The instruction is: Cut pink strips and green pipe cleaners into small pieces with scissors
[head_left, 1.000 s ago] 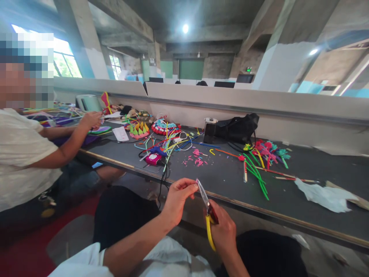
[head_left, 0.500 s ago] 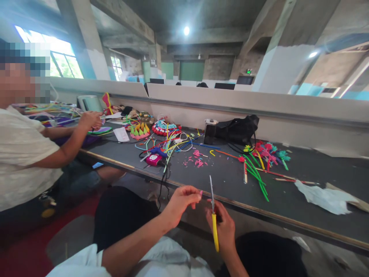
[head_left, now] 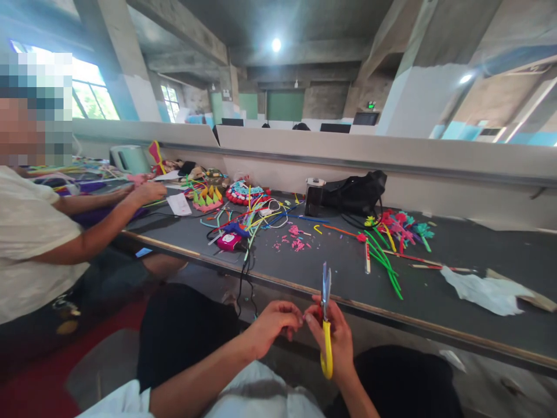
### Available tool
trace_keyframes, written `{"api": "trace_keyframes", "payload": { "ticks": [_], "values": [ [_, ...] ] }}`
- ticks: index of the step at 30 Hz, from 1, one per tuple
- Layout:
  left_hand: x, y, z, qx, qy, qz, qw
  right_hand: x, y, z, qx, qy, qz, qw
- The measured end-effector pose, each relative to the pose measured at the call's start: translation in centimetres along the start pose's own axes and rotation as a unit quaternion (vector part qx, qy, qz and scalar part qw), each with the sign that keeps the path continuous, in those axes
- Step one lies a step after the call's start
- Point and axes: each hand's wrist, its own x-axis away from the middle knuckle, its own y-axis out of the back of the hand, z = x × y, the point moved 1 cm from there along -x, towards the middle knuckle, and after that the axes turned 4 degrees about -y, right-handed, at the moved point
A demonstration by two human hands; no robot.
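Note:
My right hand (head_left: pixel 340 339) holds a pair of scissors (head_left: pixel 326 348) with yellow handles, its blades pointing up and slightly parted. Thumb and fingertips of that hand reach toward my left hand (head_left: pixel 278 326), which is closed in a pinch. Between the two sets of fingertips a small pink piece (head_left: pixel 303 317) barely shows; the fingers mostly cover it. Both hands are above my lap, just in front of the table edge. Beyond them, pink scraps (head_left: pixel 297 245) lie scattered on the dark table (head_left: pixel 278 271).
Green pipe-cleaner-like stems (head_left: pixel 387 264) and a fuzzy colourful bunch (head_left: pixel 402 227) lie to the right, near crumpled white paper (head_left: pixel 481 293). A magenta device (head_left: pixel 230 241) with cables sits left of centre. A black bag (head_left: pixel 357 194) stands behind. A co-worker (head_left: pixel 39 232) works at left.
My hands have come together, the right fingertips now meeting the left at the pink piece. The scissors have turned, showing broader blades. The co-worker's hands have shifted too.

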Motion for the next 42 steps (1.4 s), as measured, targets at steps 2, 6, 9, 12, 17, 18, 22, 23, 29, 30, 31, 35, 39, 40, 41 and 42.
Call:
{"api": "trace_keyframes", "payload": {
  "ticks": [2,6,9,12,17,18,22,23,29,30,31,35,39,40,41,42],
  "values": [
    [0.2,-0.1,-0.2,0.002,0.0,0.001,1.0,0.0,0.0,-0.1,-0.018,-0.01,0.012,1.0],
    [0.2,-0.3,-0.2,-0.019,-0.001,0.008,1.0,0.0,0.0,-0.3,-0.035,-0.025,0.029,0.999],
    [0.1,-0.3,-0.1,-0.102,-0.048,-0.016,0.993,-0.1,0.1,-0.3,0.005,0.0,0.014,1.0],
    [0.2,-0.3,-0.1,-0.275,-0.168,-0.061,0.945,-0.2,0.2,-0.3,0.069,0.03,-0.001,0.997],
    [0.6,-0.7,-0.1,-0.423,-0.252,-0.062,0.868,-0.1,0.3,-0.3,0.103,0.034,-0.009,0.994],
    [0.6,-0.8,-0.2,-0.422,-0.256,-0.064,0.867,-0.1,0.3,-0.3,0.103,0.031,-0.01,0.994],
    [0.4,-0.7,-1.4,-0.28,-0.212,-0.105,0.93,0.0,0.3,-0.6,0.1,0.021,-0.03,0.994],
    [0.3,-0.6,-1.9,-0.209,-0.189,-0.114,0.953,0.0,0.3,-0.7,0.101,0.022,-0.036,0.994],
    [0.1,-0.9,-5.3,0.103,-0.172,-0.106,0.974,0.6,-0.2,-1.1,0.144,0.068,-0.022,0.987],
    [0.1,-1.0,-5.6,0.113,-0.175,-0.104,0.972,0.7,-0.3,-1.3,0.151,0.074,-0.016,0.986],
    [0.2,-1.1,-5.8,0.118,-0.178,-0.102,0.972,0.8,-0.4,-1.5,0.157,0.079,-0.012,0.984],
    [0.1,-1.4,-5.8,0.107,-0.178,-0.106,0.972,1.0,-0.5,-2.3,0.174,0.104,-0.023,0.979],
    [-0.1,-1.2,-5.6,0.082,-0.174,-0.109,0.975,0.9,-0.5,-3.2,0.17,0.11,-0.028,0.979],
    [-0.2,-1.2,-5.6,0.078,-0.173,-0.108,0.976,0.9,-0.5,-3.3,0.169,0.106,-0.024,0.98],
    [-0.2,-1.1,-5.6,0.075,-0.172,-0.108,0.976,1.0,-0.5,-3.4,0.17,0.105,-0.023,0.98],
    [-0.2,-1.1,-5.6,0.072,-0.17,-0.108,0.977,1.0,-0.5,-3.4,0.173,0.106,-0.022,0.979]
  ]
}}
